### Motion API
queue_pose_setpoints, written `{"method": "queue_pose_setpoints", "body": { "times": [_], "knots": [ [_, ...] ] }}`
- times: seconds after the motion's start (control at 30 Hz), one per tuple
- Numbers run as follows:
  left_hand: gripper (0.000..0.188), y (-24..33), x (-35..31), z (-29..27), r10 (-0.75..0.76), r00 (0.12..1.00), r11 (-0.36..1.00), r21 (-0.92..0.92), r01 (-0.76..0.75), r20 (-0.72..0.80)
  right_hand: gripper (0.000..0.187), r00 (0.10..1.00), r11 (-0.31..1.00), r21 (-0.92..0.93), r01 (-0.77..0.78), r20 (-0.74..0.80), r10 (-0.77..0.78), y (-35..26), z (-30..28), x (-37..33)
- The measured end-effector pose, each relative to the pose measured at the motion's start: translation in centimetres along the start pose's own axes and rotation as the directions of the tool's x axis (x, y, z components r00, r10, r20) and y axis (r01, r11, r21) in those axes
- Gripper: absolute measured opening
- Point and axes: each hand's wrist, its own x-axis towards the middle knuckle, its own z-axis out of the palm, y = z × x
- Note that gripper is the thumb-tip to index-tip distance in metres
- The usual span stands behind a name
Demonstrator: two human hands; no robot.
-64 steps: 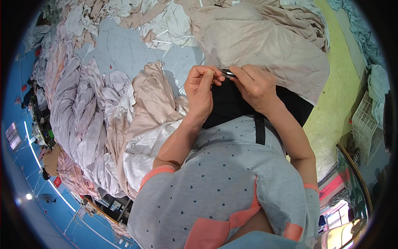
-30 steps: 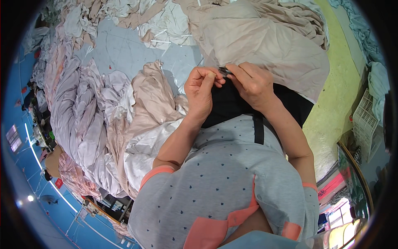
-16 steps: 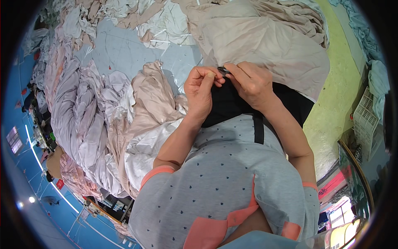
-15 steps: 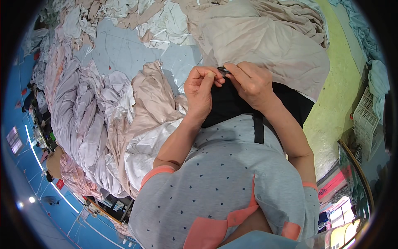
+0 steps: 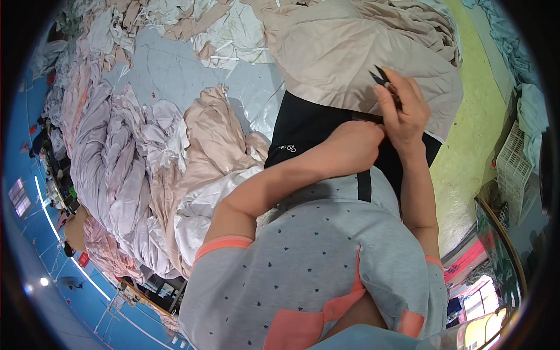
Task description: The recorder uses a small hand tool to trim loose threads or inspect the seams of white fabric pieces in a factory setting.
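Observation:
My right hand (image 5: pixel 406 108) is wrapped round a pair of small dark thread snips (image 5: pixel 380 76), its blades apart and pointing up over the beige fabric (image 5: pixel 350 52). Just left of that wrist, my left hand (image 5: pixel 363 142) is curled closed above the black trousers (image 5: pixel 312 131) on my lap. Its fingertips face away, so whatever it may hold is hidden. A dark narrow edge shows just beyond its knuckles. The beige fabric drapes from beyond my knees, its near edge crossing the black trousers.
Heaped lilac cloth (image 5: pixel 125 169) and beige satiny cloth (image 5: pixel 213 137) lie at the left. White scraps (image 5: pixel 236 38) are scattered on the grey floor (image 5: pixel 169 64) ahead. A pale plastic crate (image 5: pixel 513 166) stands at the right beside the yellowish floor (image 5: pixel 466 157).
Both hands have moved right, away from where they met at the fabric's edge. The right has lifted the snips clear; the left has come nearer my body and closed. More black trousers show.

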Motion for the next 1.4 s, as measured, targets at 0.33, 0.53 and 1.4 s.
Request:
{"method": "queue_pose_setpoints", "body": {
  "times": [0.33,0.53,1.4],
  "knots": [
    [0.037,-6.1,9.3,9.5,0.333,0.879,0.781,0.622,-0.054,-0.341,0.028,0.998,0.998,-0.05,-0.047,-0.045,0.045,1.5,-1.8,-1.6],
    [0.029,0.2,3.4,2.8,0.227,0.974,0.721,0.672,-0.166,-0.003,0.031,0.991,0.992,-0.001,-0.129,0.028,0.129,1.3,-1.5,-1.7],
    [0.029,-7.0,-3.5,-3.7,-0.46,0.601,0.852,-0.516,0.09,-0.654,0.018,0.831,0.899,0.161,-0.407,0.473,0.292,-2.0,6.3,0.2]
  ]
}}
